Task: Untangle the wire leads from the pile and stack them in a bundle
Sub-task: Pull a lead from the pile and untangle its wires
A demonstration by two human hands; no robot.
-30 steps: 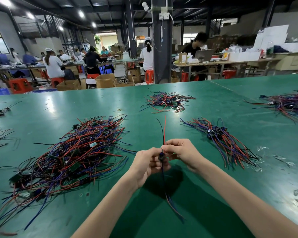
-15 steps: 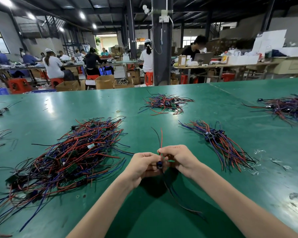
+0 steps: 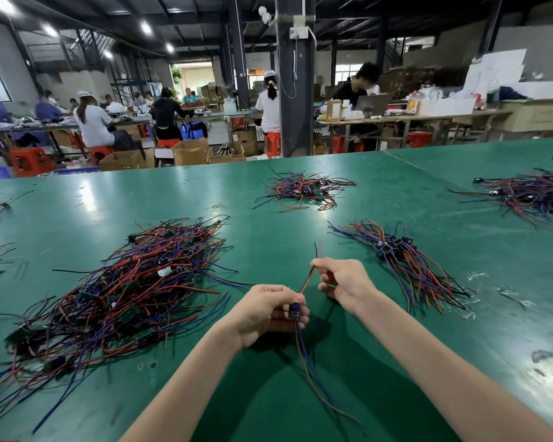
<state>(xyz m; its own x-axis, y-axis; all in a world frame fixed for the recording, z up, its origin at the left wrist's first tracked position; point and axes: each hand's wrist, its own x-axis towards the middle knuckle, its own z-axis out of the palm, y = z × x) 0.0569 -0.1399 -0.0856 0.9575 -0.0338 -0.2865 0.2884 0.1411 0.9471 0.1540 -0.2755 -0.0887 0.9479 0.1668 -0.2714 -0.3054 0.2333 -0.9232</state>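
Observation:
A big tangled pile of red, blue and black wire leads [image 3: 125, 298] with small green boards lies on the green table at the left. An aligned bundle of leads [image 3: 406, 263] lies to the right. Between them, my left hand [image 3: 265, 311] grips one lead's small blue component [image 3: 293, 311], its blue and brown wires hanging toward me. My right hand [image 3: 342, 279] pinches that lead's red and black wires [image 3: 307, 280] and holds them taut, up and away from my left hand.
Another small tangle [image 3: 300, 189] lies at the table's [image 3: 332, 393] far middle, a larger pile [image 3: 540, 196] at the far right, stray leads at the left edge. Clear plastic scraps [image 3: 476, 277] lie right of the bundle. People work at benches beyond the table.
My hands, close together around the component before, have parted. My right hand has slid up along the red and black wires, drawing them straight, while my left hand keeps hold of the component.

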